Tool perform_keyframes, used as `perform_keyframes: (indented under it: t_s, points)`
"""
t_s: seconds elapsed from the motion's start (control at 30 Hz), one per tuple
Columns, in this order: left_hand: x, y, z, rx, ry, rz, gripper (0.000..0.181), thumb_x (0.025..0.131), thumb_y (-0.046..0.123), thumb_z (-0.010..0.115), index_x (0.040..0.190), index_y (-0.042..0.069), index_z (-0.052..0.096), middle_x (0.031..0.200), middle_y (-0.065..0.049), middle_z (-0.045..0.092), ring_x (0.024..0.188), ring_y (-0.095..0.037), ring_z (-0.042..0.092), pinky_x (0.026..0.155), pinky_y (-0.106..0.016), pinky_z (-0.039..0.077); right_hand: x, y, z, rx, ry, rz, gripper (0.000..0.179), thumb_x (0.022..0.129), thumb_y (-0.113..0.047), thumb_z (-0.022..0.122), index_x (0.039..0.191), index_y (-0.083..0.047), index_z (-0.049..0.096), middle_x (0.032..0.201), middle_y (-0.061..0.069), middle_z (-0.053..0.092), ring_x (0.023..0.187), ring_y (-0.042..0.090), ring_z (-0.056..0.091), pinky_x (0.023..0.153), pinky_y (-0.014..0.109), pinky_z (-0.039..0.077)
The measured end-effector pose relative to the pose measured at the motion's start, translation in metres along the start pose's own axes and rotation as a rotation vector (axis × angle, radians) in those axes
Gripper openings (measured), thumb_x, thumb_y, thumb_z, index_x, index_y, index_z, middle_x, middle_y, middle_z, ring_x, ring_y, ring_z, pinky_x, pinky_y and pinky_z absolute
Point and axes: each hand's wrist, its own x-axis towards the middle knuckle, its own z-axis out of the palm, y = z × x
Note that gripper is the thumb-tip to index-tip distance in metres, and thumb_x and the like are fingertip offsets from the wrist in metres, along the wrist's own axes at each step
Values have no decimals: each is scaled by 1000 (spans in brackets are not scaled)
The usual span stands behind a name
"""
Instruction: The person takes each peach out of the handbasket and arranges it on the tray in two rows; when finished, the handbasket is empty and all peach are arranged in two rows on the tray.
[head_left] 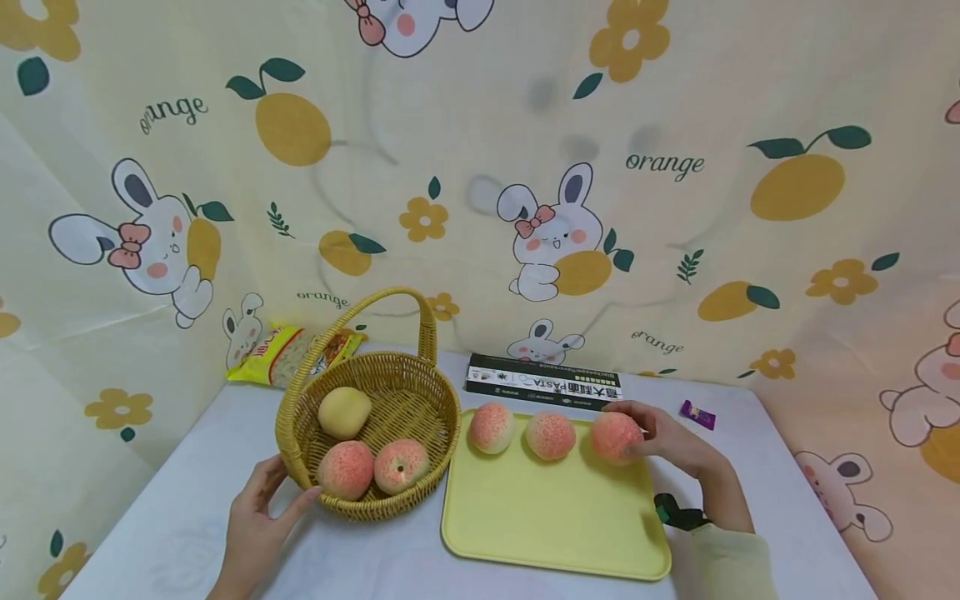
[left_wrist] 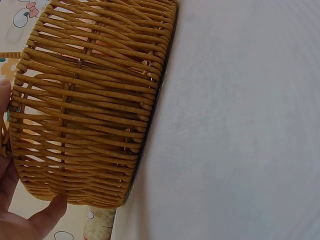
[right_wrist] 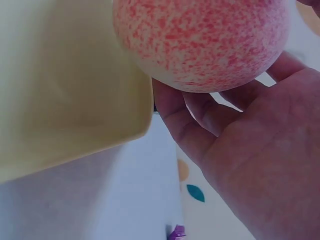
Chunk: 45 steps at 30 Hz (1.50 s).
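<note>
My right hand [head_left: 675, 437] grips a pink speckled peach [head_left: 617, 437] at the far right corner of a yellow tray [head_left: 555, 521]. In the right wrist view, the fingers curl round the peach [right_wrist: 205, 40] beside the tray's corner; whether it touches the tray I cannot tell. Two more peaches, one [head_left: 492, 427] and another [head_left: 551, 436], sit along the tray's far side. At the left, my left hand [head_left: 262, 517] holds the near left side of a wicker basket [head_left: 442, 400], thumb against the weave [left_wrist: 90, 100]. Inside lie a yellow fruit [head_left: 345, 412] and two peaches [head_left: 346, 469].
Behind the tray lies a black-and-white pasta box [head_left: 543, 382]. A yellow food packet [head_left: 277, 354] leans behind the basket, whose tall handle [head_left: 427, 329] arches up. A small purple packet [head_left: 697, 414] is at the right. A printed cloth backs the white table [head_left: 382, 562].
</note>
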Motion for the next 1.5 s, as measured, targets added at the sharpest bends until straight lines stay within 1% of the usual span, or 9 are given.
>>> perform_keyframes:
  t_s: [0.23,0.47,0.7,0.93,1.07,1.17,1.37,1.47,1.5]
  points:
    - [0,-2,-1,-14,-4,13,59,73,-20,77,126,-5,57,117,-4,63,111,-3,58,102,-11,45,2,10,1,20,-44,-1,71,81,-11,73,143,6,43,133,24,52,111,20,56,94,23,54]
    - [0,-2,-1,-19,-8,30,59,73,-21,77,126,-6,57,118,6,62,112,-4,58,102,-11,44,4,15,2,30,-70,8,73,81,-9,73,145,8,41,135,24,51,110,20,57,93,23,54]
    - [-1,-2,-1,-15,-8,6,58,75,-18,78,127,-4,58,118,1,63,113,-9,59,102,-10,44,6,16,3,10,-70,10,72,80,-8,71,145,7,42,136,25,51,111,22,56,93,22,52]
    - [0,-2,-1,-10,-8,-7,58,75,-17,78,128,-4,58,118,6,61,113,-7,58,102,-10,44,9,14,6,-7,-66,14,73,80,-10,72,145,4,43,138,26,49,114,30,53,93,25,53]
    - [0,-1,-1,-11,-7,-7,58,75,-17,78,127,-4,58,117,7,61,112,-6,58,102,-10,44,10,15,7,-7,-78,1,73,80,-11,72,145,4,43,140,27,47,115,32,52,93,26,54]
    - [0,-1,-1,-10,-7,-3,58,75,-17,78,127,-4,58,117,6,61,112,-8,59,102,-10,44,11,18,7,1,-86,-15,72,81,-11,72,145,5,43,140,27,47,115,32,52,94,26,54]
    - [-1,-3,-1,-15,-8,5,59,75,-18,78,128,-3,58,118,-2,63,113,-9,59,102,-11,44,11,17,8,17,-90,-18,72,83,-11,75,145,6,42,140,27,46,115,31,52,94,26,54]
    - [-1,-3,-1,-17,-7,9,59,74,-19,77,128,-4,58,118,-3,63,113,-7,59,102,-11,44,12,15,9,9,-91,-11,71,83,-12,75,144,4,44,139,26,48,115,32,52,94,26,54]
    - [-1,-3,-1,-16,-6,8,59,74,-19,77,128,-4,58,118,-1,63,113,-7,58,102,-10,44,12,15,9,10,-96,-10,71,83,-13,75,144,4,44,139,26,48,114,32,53,93,26,54]
